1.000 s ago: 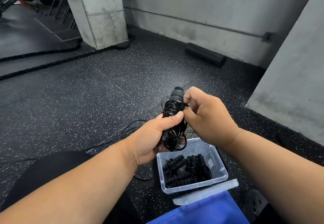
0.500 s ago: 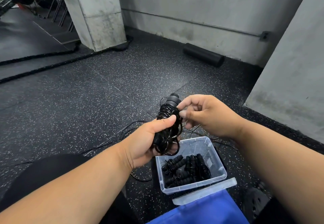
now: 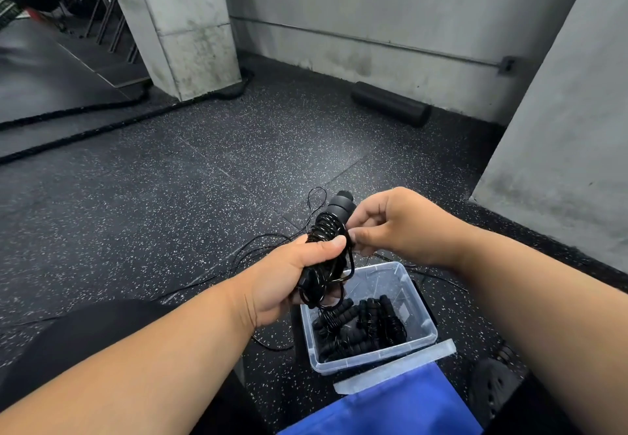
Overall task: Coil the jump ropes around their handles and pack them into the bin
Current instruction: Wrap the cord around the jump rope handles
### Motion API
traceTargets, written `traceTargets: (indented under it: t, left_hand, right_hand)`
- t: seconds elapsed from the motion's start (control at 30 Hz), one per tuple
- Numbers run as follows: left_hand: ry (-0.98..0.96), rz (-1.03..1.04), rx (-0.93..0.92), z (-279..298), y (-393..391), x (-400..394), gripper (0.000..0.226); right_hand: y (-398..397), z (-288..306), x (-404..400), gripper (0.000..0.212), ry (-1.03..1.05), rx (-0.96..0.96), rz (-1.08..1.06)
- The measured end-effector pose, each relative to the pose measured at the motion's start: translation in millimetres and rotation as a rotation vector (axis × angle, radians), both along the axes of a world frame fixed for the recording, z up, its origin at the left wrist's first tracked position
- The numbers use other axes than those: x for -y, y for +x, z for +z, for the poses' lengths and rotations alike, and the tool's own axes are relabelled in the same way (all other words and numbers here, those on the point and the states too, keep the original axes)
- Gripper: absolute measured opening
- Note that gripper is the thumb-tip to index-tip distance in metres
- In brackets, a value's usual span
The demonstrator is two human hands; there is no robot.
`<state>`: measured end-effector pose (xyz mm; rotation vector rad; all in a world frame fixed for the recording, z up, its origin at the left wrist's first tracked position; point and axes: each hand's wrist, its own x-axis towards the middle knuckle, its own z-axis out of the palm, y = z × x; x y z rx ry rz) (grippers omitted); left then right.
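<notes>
Your left hand (image 3: 292, 274) is wrapped around the lower half of one jump rope bundle (image 3: 324, 251), thumb pressed across the coils, so the turns already laid cannot slip off the handles while the other hand works. The bundle stands tilted, its capped handle end (image 3: 340, 204) pointing up and away from you, which leaves the upper coils open to reach. Your right hand (image 3: 397, 227) is just beside the bundle, thumb and forefinger pinched together on a strand of cord at the coil's edge; my judgement is that you are tucking or laying the last turn. A small loop (image 3: 314, 198) pokes out above the coils, and loose cord (image 3: 258, 247) trails off to the floor (image 3: 170, 196) on your left, so this rope is not fully wound. The bin (image 3: 421, 322), clear plastic, sits on the floor directly below your hands, so a finished bundle can go straight in. Count: one rope in hand; one bin; packed ropes (image 3: 360, 325) inside it, several, exact number cannot be told since the black handles overlap; one clear lid (image 3: 397, 370) lying beside the bin's near edge, partly over a blue sheet (image 3: 390, 407).
</notes>
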<state>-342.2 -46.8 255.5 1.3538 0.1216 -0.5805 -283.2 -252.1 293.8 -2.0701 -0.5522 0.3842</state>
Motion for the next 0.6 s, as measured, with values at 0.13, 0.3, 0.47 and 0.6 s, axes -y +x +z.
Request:
traceTargets:
  t: [0.13, 0.3, 0.47, 0.6]
  left_hand:
    - [0.003, -0.012, 0.001, -1.0, -2.2, 2.6, 0.075]
    - [-0.12, -0.045, -0.056, 3.8, -2.7, -0.6, 0.061]
    - [-0.224, -0.094, -0.142, 8.4, 0.1, -5.0, 0.047]
    - [-0.296, -0.142, -0.152, 14.7, 4.5, -9.8, 0.056]
  right_hand:
    - [-2.5, -0.2, 0.5, 0.009, -0.091, 0.104, 0.002]
    - [-1.4, 6.5, 2.3, 0.014, -0.017, 0.233, -0.074]
    - [6.2, 2.1, 5.0, 0.014, -0.15, 0.476, -0.2]
    - [4.3, 10.7, -0.8, 0.009, -0.274, 0.935, -0.194]
